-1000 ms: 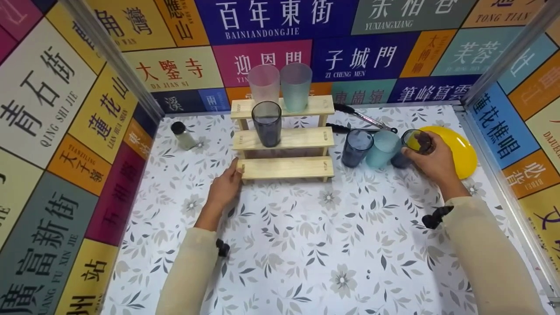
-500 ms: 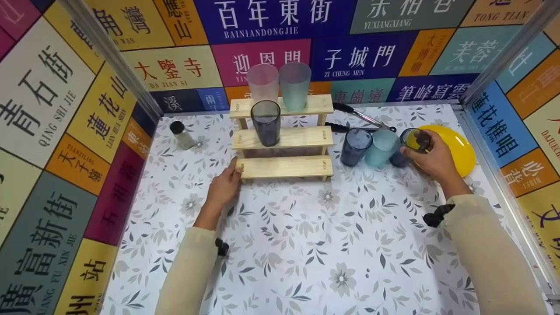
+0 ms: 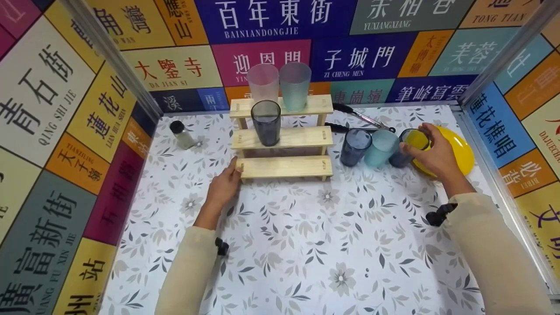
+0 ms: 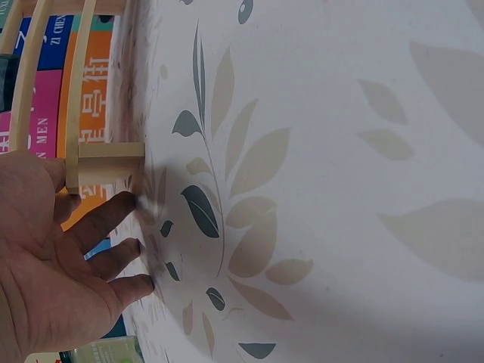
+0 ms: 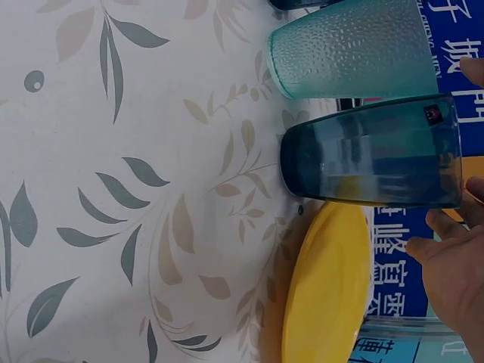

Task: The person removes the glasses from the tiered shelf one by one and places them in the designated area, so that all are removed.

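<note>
The dark blue tumbler stands upright on the floral worktop, at the right end of a row of three, just beside a teal tumbler and touching the edge of a yellow plate. The right hand is at its rim, fingers curled loosely about the top, though whether they actually grip the rim cannot be told. A second dark blue tumbler stands left of the teal one, and black tongs lie behind the row. The left hand rests with straight, relaxed fingers against the left end of a wooden stepped rack. The rack carries a grey tumbler on its middle step, with a pink tumbler and a pale green tumbler on top. A small bottle stands well to the left.
</note>
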Demonstrator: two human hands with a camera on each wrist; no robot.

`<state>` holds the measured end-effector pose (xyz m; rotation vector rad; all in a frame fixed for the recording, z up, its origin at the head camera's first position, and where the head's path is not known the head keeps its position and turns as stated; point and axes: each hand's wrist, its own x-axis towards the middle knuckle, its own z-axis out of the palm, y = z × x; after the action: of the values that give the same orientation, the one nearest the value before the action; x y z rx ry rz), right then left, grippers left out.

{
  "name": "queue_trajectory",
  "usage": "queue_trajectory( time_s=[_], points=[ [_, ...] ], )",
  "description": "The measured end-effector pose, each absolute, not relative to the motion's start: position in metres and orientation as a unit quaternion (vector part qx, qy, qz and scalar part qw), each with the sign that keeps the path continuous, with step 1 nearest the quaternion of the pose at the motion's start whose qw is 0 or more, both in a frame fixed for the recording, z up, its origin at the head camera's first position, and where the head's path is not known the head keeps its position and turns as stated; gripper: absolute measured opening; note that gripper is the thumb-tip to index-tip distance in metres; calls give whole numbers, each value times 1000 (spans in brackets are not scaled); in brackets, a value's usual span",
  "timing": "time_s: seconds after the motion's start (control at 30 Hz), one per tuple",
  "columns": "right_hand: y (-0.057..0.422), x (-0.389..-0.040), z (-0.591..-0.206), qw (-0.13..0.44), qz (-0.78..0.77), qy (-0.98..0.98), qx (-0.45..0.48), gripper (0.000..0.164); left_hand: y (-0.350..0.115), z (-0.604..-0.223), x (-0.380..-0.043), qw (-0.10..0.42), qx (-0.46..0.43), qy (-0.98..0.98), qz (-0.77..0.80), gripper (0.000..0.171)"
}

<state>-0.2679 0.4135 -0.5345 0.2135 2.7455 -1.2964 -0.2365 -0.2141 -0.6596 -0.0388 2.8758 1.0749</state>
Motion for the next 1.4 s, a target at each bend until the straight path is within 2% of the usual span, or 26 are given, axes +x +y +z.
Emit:
queue_trajectory(
  time_s=[0.37, 0.6, 1.03, 1.1, 1.2, 1.4],
  points=[
    [393, -270, -514, 26, -384, 921, 56, 112, -218, -667, -239, 36, -6, 937, 347, 74],
    [369, -272, -502, -13, -384, 923, 5, 108, -196, -610, -215, 56, -27, 936, 345, 62],
    [315, -276, -488, -33, -360, 930, -60, 106, -199, -614, -218, 56, -31, 931, 359, 62],
    [306, -278, -488, -36, -366, 927, -78, 105, -206, -630, -224, 49, -24, 931, 361, 66],
    [292, -280, -488, -37, -367, 924, -98, 105, -207, -634, -225, 45, -23, 933, 355, 68],
    [263, -282, -485, -38, -370, 920, -127, 104, -198, -612, -216, 57, -21, 931, 361, 63]
  ],
)
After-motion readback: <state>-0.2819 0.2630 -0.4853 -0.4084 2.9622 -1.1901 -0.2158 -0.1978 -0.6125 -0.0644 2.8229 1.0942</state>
